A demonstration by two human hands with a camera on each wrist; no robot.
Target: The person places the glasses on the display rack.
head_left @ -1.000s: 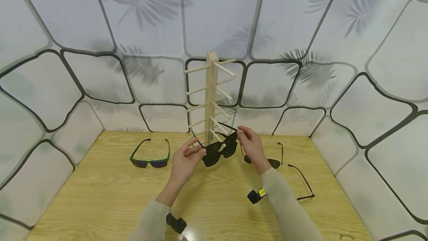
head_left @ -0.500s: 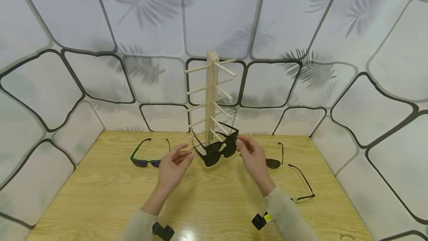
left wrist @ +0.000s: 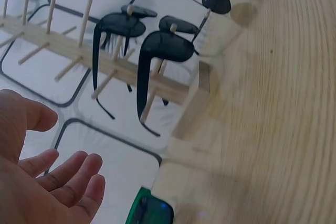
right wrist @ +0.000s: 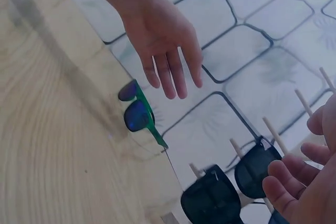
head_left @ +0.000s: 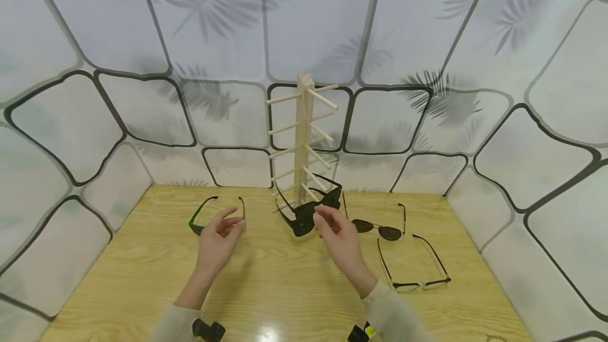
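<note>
My left hand (head_left: 218,244) hovers over the table, relaxed and holding nothing, in front of green-framed sunglasses (right wrist: 137,115) with bluish lenses, partly covering them in the head view. My right hand (head_left: 343,241) is also loose, fingers slightly bent, in front of a wooden peg stand (head_left: 301,136). Two dark sunglasses hang on the stand's lowest pegs, one above the other: the upper pair (left wrist: 122,24) and the lower pair (left wrist: 168,46). From the head, the right fingertips hide part of their lenses. In the right wrist view a gap shows between the left hand and the green sunglasses.
Thin-framed dark sunglasses (head_left: 390,233) lie on the wooden table (head_left: 285,289) right of the stand. Nearer the front right are dark-topped eyeglasses (head_left: 432,282). The stand's higher pegs stick out bare. Patterned cloth walls (head_left: 313,25) enclose the back and sides.
Both hands have let go of the sunglasses on the stand. The left hand has moved left towards the green sunglasses; the right hand has drawn back and slightly left. The sunglasses stay hanging.
</note>
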